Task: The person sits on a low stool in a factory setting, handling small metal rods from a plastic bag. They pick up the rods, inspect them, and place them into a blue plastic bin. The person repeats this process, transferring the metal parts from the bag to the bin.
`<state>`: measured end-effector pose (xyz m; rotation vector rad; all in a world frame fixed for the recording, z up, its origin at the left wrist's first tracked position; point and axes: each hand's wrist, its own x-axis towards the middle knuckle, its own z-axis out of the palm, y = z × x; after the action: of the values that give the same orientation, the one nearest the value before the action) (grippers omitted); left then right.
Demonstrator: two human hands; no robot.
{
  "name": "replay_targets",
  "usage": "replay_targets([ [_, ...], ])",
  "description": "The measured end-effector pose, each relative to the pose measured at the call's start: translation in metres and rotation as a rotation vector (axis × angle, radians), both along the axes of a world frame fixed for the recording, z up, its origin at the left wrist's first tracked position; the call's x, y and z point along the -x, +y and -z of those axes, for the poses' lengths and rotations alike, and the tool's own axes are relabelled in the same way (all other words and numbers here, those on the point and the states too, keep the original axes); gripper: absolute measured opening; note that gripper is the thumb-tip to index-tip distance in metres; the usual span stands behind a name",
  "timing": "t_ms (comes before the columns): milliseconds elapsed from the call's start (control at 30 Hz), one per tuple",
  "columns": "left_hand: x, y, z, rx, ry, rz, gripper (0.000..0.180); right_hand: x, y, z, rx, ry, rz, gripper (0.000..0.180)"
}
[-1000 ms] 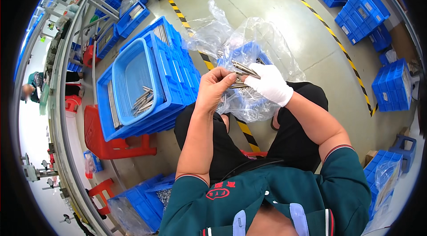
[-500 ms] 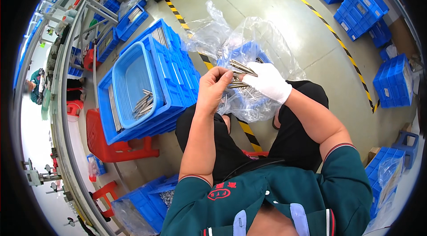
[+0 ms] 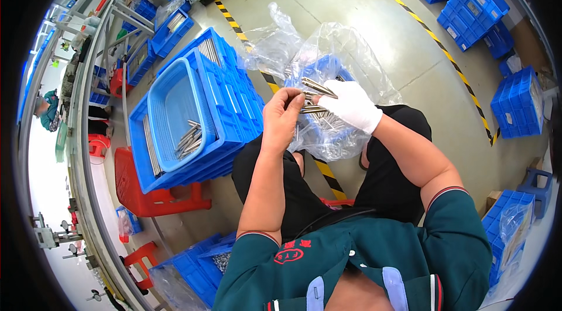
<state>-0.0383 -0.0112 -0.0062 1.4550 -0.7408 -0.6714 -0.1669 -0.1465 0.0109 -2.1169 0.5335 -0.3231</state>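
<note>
The right hand point(image 3: 351, 106), in a white glove, was closed around a bundle of slim metal rods point(image 3: 316, 97) just above the frame's centre, their tips fanning toward the left. The bare left hand point(image 3: 282, 118) met it there, fingers pinched on the end of one rod in that bundle, thumb and forefinger nearly together. Both hovered over the lap, directly above a crinkled clear plastic bag point(image 3: 345, 59) lining a blue bin point(image 3: 319, 68) where more rods lay.

Doing this well seemed to call for a steady gloved grip so the bundle did not splay, and for drawing a single rod straight along its length rather than levering it sideways.

To the left of the hands sat a pale blue mesh basket point(image 3: 172, 106) holding a few loose rods, nested in stacked blue crates point(image 3: 234, 106) on a red stool point(image 3: 152, 194). The basket's near rim lay close to the left wrist, with open air between. Bare concrete floor point(image 3: 398, 24) with a yellow-black stripe lay in the upper right, and more crates crowded the right edge
</note>
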Motion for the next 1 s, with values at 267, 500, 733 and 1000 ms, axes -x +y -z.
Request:
replay_targets([
  [267,0.006,0.0,-0.01,-0.188,-0.426,-0.047,0.023,0.0,0.001,0.006,-0.079,-0.088,0.028,0.033],
  [500,-0.028,0.011,-0.001,-0.048,-0.413,-0.303,0.031,0.008,-0.005,0.001,0.074,-0.129,0.071,0.029],
  [733,-0.014,-0.001,-0.002,0.082,0.192,0.0,0.017,0.002,0.002,-0.006,-0.071,-0.03,-0.047,0.032],
  [1000,-0.008,0.002,-0.007,0.054,0.319,0.173,0.013,0.003,0.0,-0.005,-0.024,0.054,-0.08,0.036],
])
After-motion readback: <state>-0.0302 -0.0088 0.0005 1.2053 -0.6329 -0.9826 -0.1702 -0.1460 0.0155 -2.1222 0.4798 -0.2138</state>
